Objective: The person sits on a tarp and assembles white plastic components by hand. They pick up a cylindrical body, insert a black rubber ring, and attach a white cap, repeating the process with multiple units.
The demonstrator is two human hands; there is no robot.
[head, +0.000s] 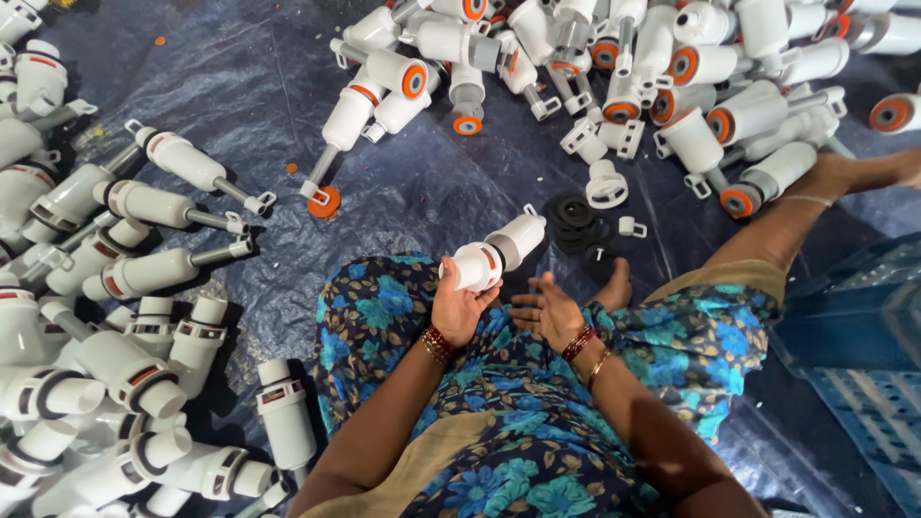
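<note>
**Around the seated worker**

A dark blue plastic sheet (240, 86) covers the floor. White plastic cylinder parts lie heaped at left (106, 288) and along the top (672, 67), many with orange rings. Black rubber discs (576, 216) sit stacked nearby. A blue crate (863, 364) stands right.

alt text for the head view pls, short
Seated on a dark tarp, a person holds a white plastic cylinder part in the left hand; the right hand is open and empty. Piles of similar white parts lie around, black rubber rings ahead.
</note>
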